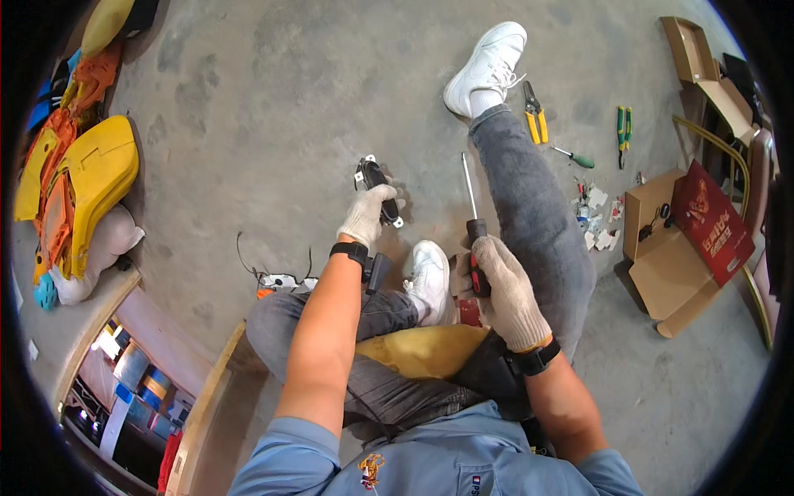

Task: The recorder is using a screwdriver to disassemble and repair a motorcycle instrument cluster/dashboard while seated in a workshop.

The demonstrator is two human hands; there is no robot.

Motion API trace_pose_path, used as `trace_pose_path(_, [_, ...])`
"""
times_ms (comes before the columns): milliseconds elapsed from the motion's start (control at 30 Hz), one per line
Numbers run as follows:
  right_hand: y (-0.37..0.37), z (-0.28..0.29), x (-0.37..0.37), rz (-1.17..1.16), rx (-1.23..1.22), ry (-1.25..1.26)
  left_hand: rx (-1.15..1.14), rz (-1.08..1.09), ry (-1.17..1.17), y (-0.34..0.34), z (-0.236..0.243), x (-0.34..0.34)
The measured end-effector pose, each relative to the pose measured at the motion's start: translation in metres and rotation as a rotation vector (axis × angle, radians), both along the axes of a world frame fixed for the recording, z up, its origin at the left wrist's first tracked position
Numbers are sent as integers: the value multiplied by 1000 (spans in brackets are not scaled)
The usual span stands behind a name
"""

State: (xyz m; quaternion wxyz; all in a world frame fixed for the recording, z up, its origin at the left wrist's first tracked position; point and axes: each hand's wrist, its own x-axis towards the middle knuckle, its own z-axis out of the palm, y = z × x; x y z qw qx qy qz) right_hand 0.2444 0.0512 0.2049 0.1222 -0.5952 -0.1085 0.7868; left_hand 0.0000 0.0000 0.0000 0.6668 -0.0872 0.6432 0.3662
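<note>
Blue shirt (430,459) fills the bottom centre of the frame, with both forearms rising from it. Above, the gloved right hand (506,289) is clenched around the red and black handle of a screwdriver (473,219), just right of centre; its shaft points up toward the top of the frame. Left of centre, the gloved left hand (366,213) grasps a small black part (376,186) with metal tabs, held above the concrete floor (273,91). Between the hands a white shoe (430,281) rests near a yellow cushion (426,347). A second white shoe (488,66) sits at top centre. Pliers (535,112), a green screwdriver (575,155) and green cutters (623,132) lie upper right, beside open cardboard boxes (674,248). Yellow and orange plastic shells (83,182) are piled at the left edge.
</note>
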Motion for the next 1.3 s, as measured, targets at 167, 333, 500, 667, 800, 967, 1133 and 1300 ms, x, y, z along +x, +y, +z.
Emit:
trace_pose_path(167, [-1, 3, -5, 5, 9, -68, -7, -19, 10, -4, 9, -1])
trace_pose_path(333, [1, -4, -4, -5, 54, -96, 101, 6, -1, 1, 41, -9])
trace_pose_path(500, [-3, -16, -10, 46, 120, -88, 206, 149, -34, 12, 123, -39])
trace_pose_path(667, [-1, -25, 2, 27, 55, -54, 541, 193, 5, 14, 240, -74])
trace_pose_path(800, [-7, -13, 11, -212, -7, 155, 737, 83, 142, -20, 350, -81])
trace_pose_path(967, [-28, 62, 14, 46, 256, 251, 592, -46, 213, -105, 388, -58])
trace_pose_path(1133, [-62, 107, 30, 283, 336, 273, 532, -9, 45, -178, 330, -5])
trace_pose_path(1300, [-78, 113, 42, 316, 299, 321, 531, 144, -100, -201, 268, 13])
